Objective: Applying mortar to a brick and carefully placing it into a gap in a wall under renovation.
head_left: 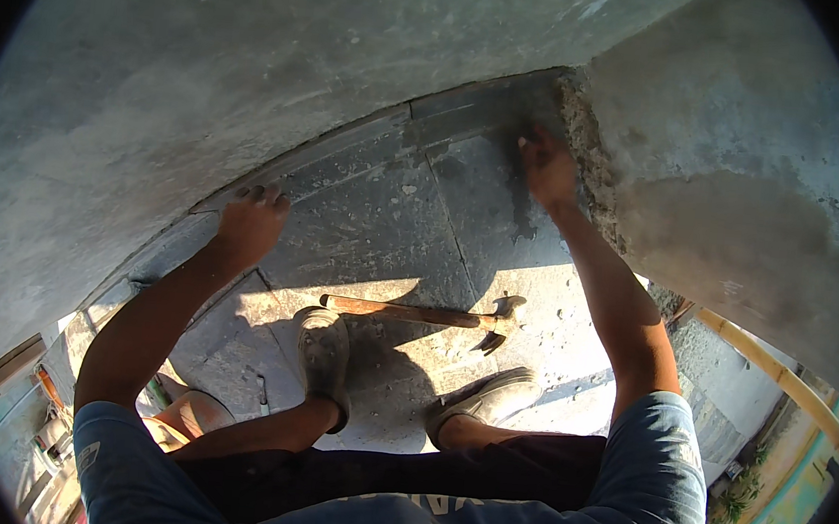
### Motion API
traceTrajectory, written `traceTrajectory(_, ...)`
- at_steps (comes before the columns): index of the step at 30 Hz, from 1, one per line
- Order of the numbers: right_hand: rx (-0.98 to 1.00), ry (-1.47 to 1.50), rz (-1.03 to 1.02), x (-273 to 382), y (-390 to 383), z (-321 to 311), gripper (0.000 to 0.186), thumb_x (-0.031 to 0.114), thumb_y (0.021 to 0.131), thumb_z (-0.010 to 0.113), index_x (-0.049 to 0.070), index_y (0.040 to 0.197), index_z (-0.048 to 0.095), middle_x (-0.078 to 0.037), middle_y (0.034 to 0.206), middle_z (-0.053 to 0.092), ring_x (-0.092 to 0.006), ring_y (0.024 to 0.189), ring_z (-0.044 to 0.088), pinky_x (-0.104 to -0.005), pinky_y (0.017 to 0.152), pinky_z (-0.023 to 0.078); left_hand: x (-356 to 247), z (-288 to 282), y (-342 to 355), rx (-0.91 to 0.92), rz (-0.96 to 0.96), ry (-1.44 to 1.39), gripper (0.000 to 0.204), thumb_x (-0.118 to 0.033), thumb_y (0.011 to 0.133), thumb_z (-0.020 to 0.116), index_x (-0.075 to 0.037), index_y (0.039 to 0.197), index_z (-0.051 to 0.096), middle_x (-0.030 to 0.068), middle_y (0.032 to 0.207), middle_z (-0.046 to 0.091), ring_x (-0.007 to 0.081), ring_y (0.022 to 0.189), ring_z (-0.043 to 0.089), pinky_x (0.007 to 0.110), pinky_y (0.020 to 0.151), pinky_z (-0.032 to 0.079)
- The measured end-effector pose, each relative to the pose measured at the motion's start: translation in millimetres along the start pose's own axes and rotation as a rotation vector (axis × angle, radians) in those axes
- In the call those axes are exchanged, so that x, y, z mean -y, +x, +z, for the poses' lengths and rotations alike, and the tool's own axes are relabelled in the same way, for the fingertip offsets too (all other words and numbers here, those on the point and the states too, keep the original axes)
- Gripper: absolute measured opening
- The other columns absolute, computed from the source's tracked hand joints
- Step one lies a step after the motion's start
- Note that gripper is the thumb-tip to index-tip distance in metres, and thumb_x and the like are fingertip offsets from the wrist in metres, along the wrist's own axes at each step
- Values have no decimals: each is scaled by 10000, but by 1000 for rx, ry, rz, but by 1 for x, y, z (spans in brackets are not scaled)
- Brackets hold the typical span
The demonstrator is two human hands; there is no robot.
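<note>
Below the grip lies 1 hammer (pixel 415 314) with a wooden handle. To the lower right of the grip, 1 yellowish bamboo pole (pixel 779 372) slants, and 1 green plant (pixel 736 494) is seen farther below.

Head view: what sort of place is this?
Probably a building or renovation site, partly sunlit: bare grey walls, a rough, crumbly strip where the right wall meets the dusty floor slabs, and a hammer lying near the person's feet.
</note>
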State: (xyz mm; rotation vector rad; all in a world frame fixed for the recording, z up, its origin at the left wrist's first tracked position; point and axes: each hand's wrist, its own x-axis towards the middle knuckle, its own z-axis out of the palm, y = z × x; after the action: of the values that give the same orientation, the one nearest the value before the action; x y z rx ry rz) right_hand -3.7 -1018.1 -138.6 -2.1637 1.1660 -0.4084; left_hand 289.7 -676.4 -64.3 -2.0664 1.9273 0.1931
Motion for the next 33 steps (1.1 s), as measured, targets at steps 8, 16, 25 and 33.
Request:
traceTrajectory(8, 43, -95, -9, 18, 6, -19, 455, 296, 881, 585, 74, 1272, 517, -203, 1194, 526, -338, 904, 626, -403, 800, 510, -61, -11, 61, -213, 204, -197, 209, -186, 789, 669, -18, 897, 605, 172, 1372, 394, 279, 989, 614, 390, 687, 556)
traceTrajectory(16, 166, -598, -54, 42, 44, -29, 561, 144, 930, 400, 307, 1450, 266, -171, 1373, 415, -330, 1096, 583, -431, 869, 515, -94, -49, 140, -31, -10, -245, 304, -202, 828, 651, 5, 1027, 553, 185, 1518, 166, 318, 897, 660, 407, 669, 566)
traceTrajectory(25, 99, -678, -111, 15, 54, -28, 635, 71, 886, 401, 306, 1453, 241, -147, 1424, 387, -361, 1075, 591, -432, 890, 513, -96, -41, 147, -116, -161, -336, 397, -229, 825, 662, -18, 1148, 566, 106, 1533, 171, 316, 941, 650, 418, 727, 547)
traceTrajectory(33, 31, -608, -128, 7, 64, -21, 576, 84, 889, 407, 239, 1432, 296, -160, 1346, 463, -361, 1089, 579, -424, 899, 505, -84, -36, 151, -227, -109, -379, 302, -157, 808, 676, 0, 1056, 601, 76, 1477, 327, 285, 928, 651, 397, 736, 533)
